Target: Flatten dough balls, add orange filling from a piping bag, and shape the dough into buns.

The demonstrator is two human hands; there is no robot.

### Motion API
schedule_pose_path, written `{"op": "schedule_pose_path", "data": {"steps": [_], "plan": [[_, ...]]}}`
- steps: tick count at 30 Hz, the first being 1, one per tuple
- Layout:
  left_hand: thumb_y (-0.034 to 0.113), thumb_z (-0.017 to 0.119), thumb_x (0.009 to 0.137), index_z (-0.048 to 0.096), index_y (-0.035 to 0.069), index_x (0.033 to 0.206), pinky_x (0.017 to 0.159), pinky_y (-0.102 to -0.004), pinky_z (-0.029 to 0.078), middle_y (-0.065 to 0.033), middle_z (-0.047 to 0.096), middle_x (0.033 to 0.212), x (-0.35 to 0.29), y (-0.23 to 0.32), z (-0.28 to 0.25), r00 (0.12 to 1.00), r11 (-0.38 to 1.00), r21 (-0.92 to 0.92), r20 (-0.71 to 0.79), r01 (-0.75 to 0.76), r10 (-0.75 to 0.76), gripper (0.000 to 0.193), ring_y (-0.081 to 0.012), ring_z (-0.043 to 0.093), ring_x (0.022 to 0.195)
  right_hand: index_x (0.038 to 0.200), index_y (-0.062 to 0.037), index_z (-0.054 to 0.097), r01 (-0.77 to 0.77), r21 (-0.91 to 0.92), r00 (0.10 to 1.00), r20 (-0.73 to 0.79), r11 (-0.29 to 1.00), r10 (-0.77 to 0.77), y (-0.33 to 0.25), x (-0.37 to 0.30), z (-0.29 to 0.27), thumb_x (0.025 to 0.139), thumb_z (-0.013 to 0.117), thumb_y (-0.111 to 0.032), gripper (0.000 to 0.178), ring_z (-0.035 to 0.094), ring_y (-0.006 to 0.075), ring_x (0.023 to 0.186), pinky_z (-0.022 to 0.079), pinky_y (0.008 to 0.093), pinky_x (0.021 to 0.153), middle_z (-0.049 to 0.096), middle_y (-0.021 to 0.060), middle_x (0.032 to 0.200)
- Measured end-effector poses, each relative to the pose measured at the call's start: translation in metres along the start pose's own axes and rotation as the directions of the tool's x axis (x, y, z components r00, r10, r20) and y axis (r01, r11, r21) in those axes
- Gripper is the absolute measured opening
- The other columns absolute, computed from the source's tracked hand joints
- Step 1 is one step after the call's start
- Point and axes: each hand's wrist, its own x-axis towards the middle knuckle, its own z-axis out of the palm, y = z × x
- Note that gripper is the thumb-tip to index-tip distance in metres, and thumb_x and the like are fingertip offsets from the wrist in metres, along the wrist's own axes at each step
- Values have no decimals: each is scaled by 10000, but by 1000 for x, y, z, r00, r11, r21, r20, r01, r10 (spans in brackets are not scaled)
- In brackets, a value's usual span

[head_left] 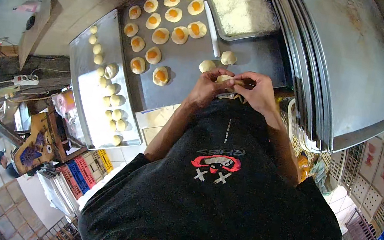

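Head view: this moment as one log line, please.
left hand, right hand: holding one dough piece | beyond: two dough balls | left: orange-topped rounds

dough balls (229,57): smooth, matt | left tray (82,60): glossy metal | stacked trays (360,71): dull metal | shirt (218,209): matt cloth

pass left: dark tray (181,84) | obstacles: dough balls (207,66) ahead, stacked trays (349,64) right

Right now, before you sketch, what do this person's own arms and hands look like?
The left hand and right hand are bare, without gloves. The forearms are uncovered, and no watch or bracelet shows. The loose, roughly elbow-length black sleeves belong to a black shirt with a red and white print. Whether rings are worn, I cannot tell.
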Motion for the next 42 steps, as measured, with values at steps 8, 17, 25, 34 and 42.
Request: {"op": "schedule_pose_path", "data": {"steps": [8,17,25,34,42], "plan": [[137,750,820,623,26,1019,736,-274,509,-68,670,957,2,8,7,998,975,214,-16,-57,62,260,-138,628,843,957,-7,694,458,-316,861,-75,831,-503,-4,-6,2,687,764,15,280,670,165,890,536,258,768,698,75,930],[81,758,801,629,-2,1018,746,-280,531,-68,677,955,0,2,6,999,980,198,40,8,-16,265,-140,635,845,902,1,696,332,-253,938,-10,909,-345,-11,-17,-10,670,761,5,241,667,130,786,531,259,714,701,77,836],[92,748,813,613,20,1072,811,-298,548,-84,670,1020,-2,-3,17,999,999,13,14,-49,49,300,-172,653,902,996,6,687,343,-85,939,20,936,-342,-18,-18,-13,740,777,-10,272,651,109,820,541,247,736,689,68,948],[133,773,799,622,-2,1059,697,-259,531,-68,669,959,-10,-9,27,992,992,-24,-32,-127,126,329,-116,628,808,931,-38,714,275,-274,957,-17,922,-290,-4,-12,-13,680,812,-171,301,692,196,756,538,312,716,710,116,837],[127,785,779,675,-17,834,587,-258,487,-48,662,713,-19,7,16,997,981,178,-34,76,-71,190,-120,607,633,843,-12,715,154,-159,983,123,975,-135,-1,-14,-12,689,794,-165,232,649,104,705,523,285,649,703,73,745]]}}
